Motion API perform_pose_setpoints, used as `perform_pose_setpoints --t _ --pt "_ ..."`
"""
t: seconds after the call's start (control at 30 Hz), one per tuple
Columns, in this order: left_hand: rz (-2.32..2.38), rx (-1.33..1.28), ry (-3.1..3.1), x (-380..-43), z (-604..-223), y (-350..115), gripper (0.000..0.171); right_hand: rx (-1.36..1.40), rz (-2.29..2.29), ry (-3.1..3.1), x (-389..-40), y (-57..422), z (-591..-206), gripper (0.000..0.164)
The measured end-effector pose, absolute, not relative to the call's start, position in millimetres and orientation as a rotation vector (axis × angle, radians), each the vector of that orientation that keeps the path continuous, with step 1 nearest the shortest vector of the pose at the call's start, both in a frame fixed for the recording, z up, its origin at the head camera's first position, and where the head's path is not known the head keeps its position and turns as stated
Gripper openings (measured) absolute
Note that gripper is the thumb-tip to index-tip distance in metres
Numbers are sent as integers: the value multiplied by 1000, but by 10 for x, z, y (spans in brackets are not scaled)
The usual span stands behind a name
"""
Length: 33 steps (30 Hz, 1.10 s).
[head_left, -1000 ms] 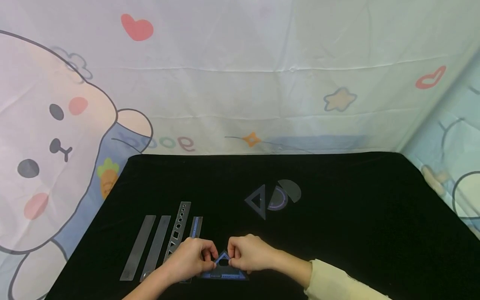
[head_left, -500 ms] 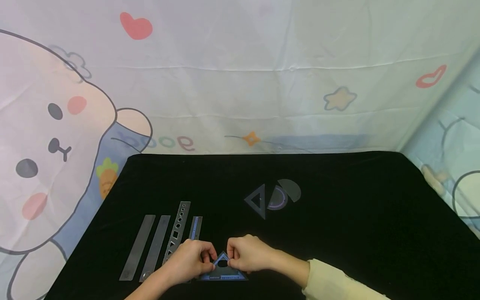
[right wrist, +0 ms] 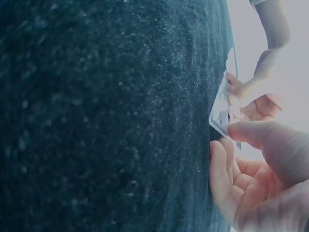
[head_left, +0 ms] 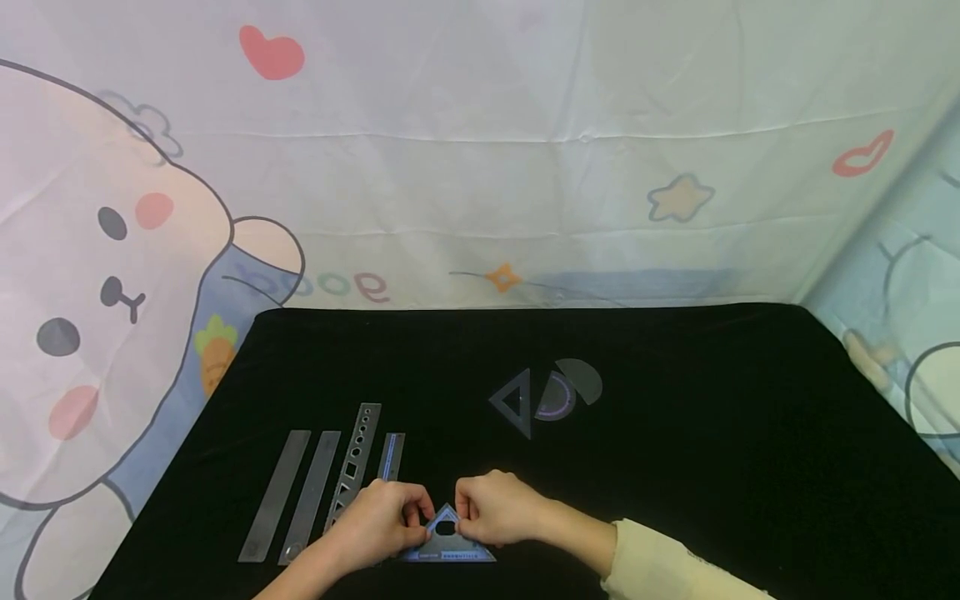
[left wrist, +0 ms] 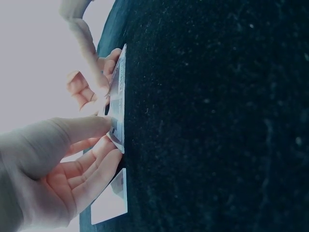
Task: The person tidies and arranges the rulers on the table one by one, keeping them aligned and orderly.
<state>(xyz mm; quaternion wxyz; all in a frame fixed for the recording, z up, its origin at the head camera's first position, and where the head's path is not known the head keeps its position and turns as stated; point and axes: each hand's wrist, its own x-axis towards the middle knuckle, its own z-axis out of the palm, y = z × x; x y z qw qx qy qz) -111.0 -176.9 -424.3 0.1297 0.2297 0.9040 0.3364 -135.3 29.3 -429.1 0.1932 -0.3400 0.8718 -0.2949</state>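
Note:
A clear set square [head_left: 450, 551] with blue markings lies at the front of the black cloth, long edge toward the person. My left hand [head_left: 386, 518] pinches its left slanted edge between thumb and fingers. On the opposite slanted edge, my right hand [head_left: 498, 508] pinches it likewise. The left wrist view shows the set square [left wrist: 118, 104] close to the cloth, the left thumb on its upper face. In the right wrist view, the right thumb rests on the corner of the set square [right wrist: 221, 113]. Under the left hand, a short blue-marked ruler [head_left: 392, 454] is partly hidden.
Left of the hands lie two plain straight rulers, a left ruler [head_left: 275, 496] and a right ruler [head_left: 311, 496], and a stencil ruler [head_left: 357, 450] with cut-out shapes. Farther back are another set square [head_left: 522, 421], a purple-marked protractor [head_left: 556, 398] and a plain protractor [head_left: 583, 379].
Both hands keep their hold on the set square. They and the set square have shifted very slightly toward the person; the other things stay in place.

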Motion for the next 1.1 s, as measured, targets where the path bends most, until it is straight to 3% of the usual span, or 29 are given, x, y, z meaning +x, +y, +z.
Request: perform_pose_setpoints --t 1.1 --pt "921 622 2677 -1094 -4249 -1746 16 -998 -746 2563 -1346 276 -4345 16"
